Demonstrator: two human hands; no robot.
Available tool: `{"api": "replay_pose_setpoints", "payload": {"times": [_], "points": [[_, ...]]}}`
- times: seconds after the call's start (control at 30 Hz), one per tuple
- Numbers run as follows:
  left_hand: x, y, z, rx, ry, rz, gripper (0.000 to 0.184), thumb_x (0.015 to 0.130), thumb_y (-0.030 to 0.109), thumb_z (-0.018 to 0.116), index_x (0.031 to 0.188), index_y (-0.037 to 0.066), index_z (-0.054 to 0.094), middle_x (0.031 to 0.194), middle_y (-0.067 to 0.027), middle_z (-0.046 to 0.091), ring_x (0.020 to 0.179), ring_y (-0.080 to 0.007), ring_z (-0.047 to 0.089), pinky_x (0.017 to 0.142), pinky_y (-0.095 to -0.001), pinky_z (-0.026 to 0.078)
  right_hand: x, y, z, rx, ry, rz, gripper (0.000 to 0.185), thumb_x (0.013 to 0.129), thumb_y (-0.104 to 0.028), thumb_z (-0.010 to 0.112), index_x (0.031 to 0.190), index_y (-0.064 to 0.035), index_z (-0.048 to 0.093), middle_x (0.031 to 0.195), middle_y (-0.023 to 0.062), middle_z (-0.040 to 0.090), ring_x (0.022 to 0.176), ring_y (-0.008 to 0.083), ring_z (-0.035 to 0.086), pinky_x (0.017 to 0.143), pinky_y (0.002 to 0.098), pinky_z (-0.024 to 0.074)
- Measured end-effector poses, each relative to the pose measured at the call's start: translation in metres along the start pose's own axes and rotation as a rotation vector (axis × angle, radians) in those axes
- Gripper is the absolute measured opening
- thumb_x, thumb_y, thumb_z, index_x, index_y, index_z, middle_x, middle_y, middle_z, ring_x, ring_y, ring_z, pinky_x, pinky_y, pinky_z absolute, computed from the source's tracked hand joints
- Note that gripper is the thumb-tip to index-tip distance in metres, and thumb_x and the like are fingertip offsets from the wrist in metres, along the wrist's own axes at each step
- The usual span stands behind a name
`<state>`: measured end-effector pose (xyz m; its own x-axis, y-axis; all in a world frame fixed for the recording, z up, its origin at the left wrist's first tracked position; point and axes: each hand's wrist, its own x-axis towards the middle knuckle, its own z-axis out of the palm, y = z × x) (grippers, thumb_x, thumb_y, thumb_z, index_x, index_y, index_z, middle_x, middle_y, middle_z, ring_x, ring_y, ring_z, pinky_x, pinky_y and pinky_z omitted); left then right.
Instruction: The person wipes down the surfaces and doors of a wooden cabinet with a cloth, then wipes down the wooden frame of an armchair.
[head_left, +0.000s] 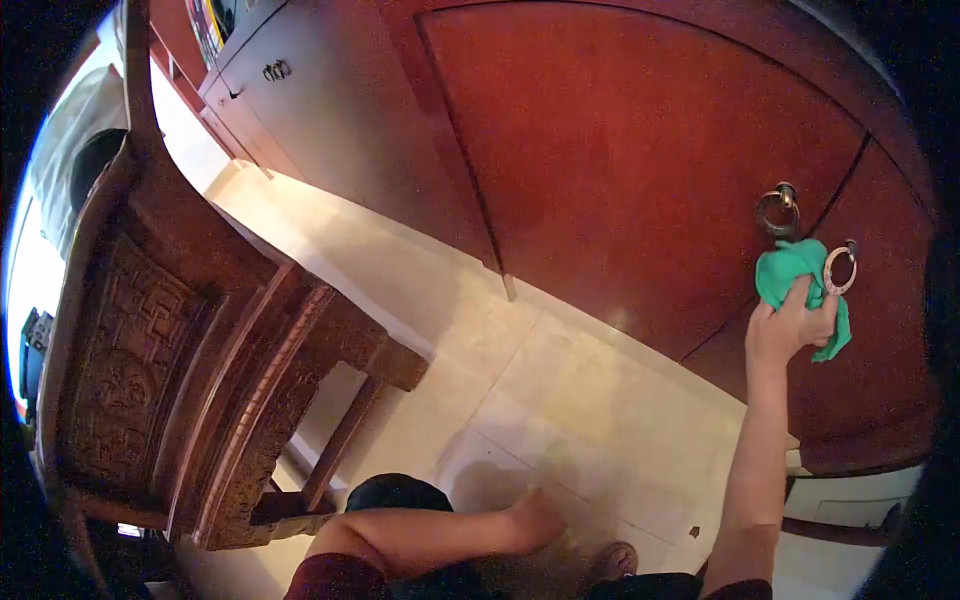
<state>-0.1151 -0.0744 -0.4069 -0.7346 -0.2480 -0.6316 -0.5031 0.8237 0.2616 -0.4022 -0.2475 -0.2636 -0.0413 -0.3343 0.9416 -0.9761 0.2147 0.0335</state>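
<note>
My right hand (793, 328) grips a crumpled green cloth (790, 270) against the reddish-brown cabinet door (640, 150). The cloth lies just below one ring pull (777, 212) and beside a second ring pull (840, 270); part of it hangs below my fingers. My left hand (537, 522) is low in the view, above the tiled floor and away from the cabinet. It looks curled into a loose fist, its outline soft, and nothing shows in it.
A carved dark wooden table (150, 370) stands close on the left, its foot (395, 362) near the cabinet. Pale floor tiles (520, 390) run between them. My foot (615, 560) shows at the bottom. A small dark scrap (694, 532) lies on the floor.
</note>
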Motion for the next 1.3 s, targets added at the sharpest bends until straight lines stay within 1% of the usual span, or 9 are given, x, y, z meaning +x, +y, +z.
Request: {"api": "replay_pose_setpoints", "payload": {"times": [0.23, 0.4, 0.6, 0.77, 1.07, 1.13, 1.2, 1.27, 1.3], "points": [[-0.004, -0.007, 0.027, -0.174, 0.302, 0.072, 0.017, 0.074, 0.021, 0.058, 0.083, 0.010, 0.066, 0.087, -0.0095, 0.065, 0.084, -0.0279, 0.062, 0.076, -0.0495, 0.045, -0.105, 0.123, -0.002, -0.045, -0.373, -0.308, 0.031, 0.074, -0.006, 0.055, 0.104, -0.0014, 0.057, 0.118, 0.0224, 0.045, 0.104, 0.0390, 0.044, 0.087, 0.0456, 0.0344], [-0.003, -0.004, 0.044, -0.066, 0.298, -0.016, 0.016, 0.070, 0.023, 0.060, 0.081, 0.012, 0.065, 0.084, -0.0113, 0.064, 0.081, -0.0284, 0.062, 0.062, -0.0472, 0.048, -0.014, 0.165, -0.031, -0.018, -0.085, -0.044, 0.041, 0.088, -0.020, 0.041, 0.121, 0.0037, 0.043, 0.132, 0.0276, 0.029, 0.117, 0.0395, 0.036, 0.099, 0.0460, 0.0273], [-0.022, -0.009, 0.010, -0.021, 0.207, 0.114, 0.023, 0.074, 0.016, 0.054, 0.096, 0.012, 0.059, 0.085, -0.0137, 0.062, 0.082, -0.0309, 0.062, 0.064, -0.0451, 0.048, 0.099, 0.033, -0.068, -0.056, -0.259, -0.132, 0.041, 0.076, -0.025, 0.053, 0.116, -0.0143, 0.055, 0.138, 0.0149, 0.033, 0.122, 0.0384, 0.031, 0.099, 0.0566, 0.0158], [-0.019, -0.015, -0.009, 0.001, -0.021, -0.004, 0.029, 0.081, 0.025, 0.046, 0.107, 0.013, 0.054, 0.093, -0.0143, 0.062, 0.085, -0.0330, 0.062, 0.067, -0.0499, 0.048, 0.095, 0.098, -0.069, 0.003, -0.096, -0.324, 0.046, 0.066, -0.016, 0.060, 0.111, -0.0221, 0.057, 0.134, 0.0106, 0.040, 0.118, 0.0339, 0.040, 0.096, 0.0564, 0.0228], [-0.023, -0.013, -0.022, 0.119, -0.167, 0.050, 0.035, 0.083, 0.029, 0.048, 0.112, 0.011, 0.053, 0.093, -0.0167, 0.063, 0.083, -0.0347, 0.062, 0.070, -0.0493, 0.049, 0.040, 0.237, -0.086, 0.212, 0.329, 0.740, 0.059, 0.088, -0.019, 0.045, 0.130, 0.0121, 0.017, 0.134, 0.0270, 0.025, 0.121, 0.0368, 0.029, 0.104, 0.0382, 0.0182], [-0.014, -0.009, -0.019, 0.139, -0.218, 0.066, 0.034, 0.083, 0.029, 0.047, 0.111, 0.011, 0.054, 0.092, -0.0166, 0.064, 0.084, -0.0347, 0.062, 0.070, -0.0493, 0.049, 0.013, 0.201, -0.059, 0.391, 0.475, 0.675, 0.045, 0.089, -0.020, 0.045, 0.122, 0.0071, 0.030, 0.122, 0.0216, 0.038, 0.112, 0.0351, 0.036, 0.101, 0.0388, 0.0230], [-0.009, -0.008, -0.022, 0.155, -0.260, 0.055, 0.033, 0.084, 0.029, 0.046, 0.110, 0.011, 0.055, 0.092, -0.0164, 0.064, 0.084, -0.0347, 0.062, 0.071, -0.0493, 0.049, 0.002, 0.156, -0.047, 1.584, 0.714, 0.899, 0.034, 0.092, -0.030, 0.043, 0.119, -0.0111, 0.039, 0.116, 0.0036, 0.046, 0.106, 0.0184, 0.044, 0.093, 0.0302, 0.0349], [-0.024, 0.013, -0.044, 0.043, -0.191, -0.016, 0.037, 0.084, 0.027, 0.049, 0.117, 0.011, 0.049, 0.104, -0.0157, 0.057, 0.097, -0.0321, 0.056, 0.081, -0.0479, 0.043, -0.037, 0.155, -0.034, 0.393, 0.346, 0.759, 0.030, 0.092, -0.034, 0.042, 0.116, -0.0155, 0.043, 0.108, -0.0009, 0.049, 0.101, 0.0128, 0.047, 0.088, 0.0285, 0.0384], [-0.032, 0.018, -0.054, -0.013, -0.159, -0.056, 0.041, 0.084, 0.027, 0.051, 0.121, 0.011, 0.046, 0.110, -0.0153, 0.054, 0.103, -0.0308, 0.052, 0.086, -0.0471, 0.039, -0.026, 0.160, -0.043, 0.851, 0.360, 0.883, 0.033, 0.091, -0.033, 0.043, 0.117, -0.0130, 0.043, 0.110, 0.0024, 0.047, 0.104, 0.0165, 0.044, 0.089, 0.0309, 0.0373]]}}
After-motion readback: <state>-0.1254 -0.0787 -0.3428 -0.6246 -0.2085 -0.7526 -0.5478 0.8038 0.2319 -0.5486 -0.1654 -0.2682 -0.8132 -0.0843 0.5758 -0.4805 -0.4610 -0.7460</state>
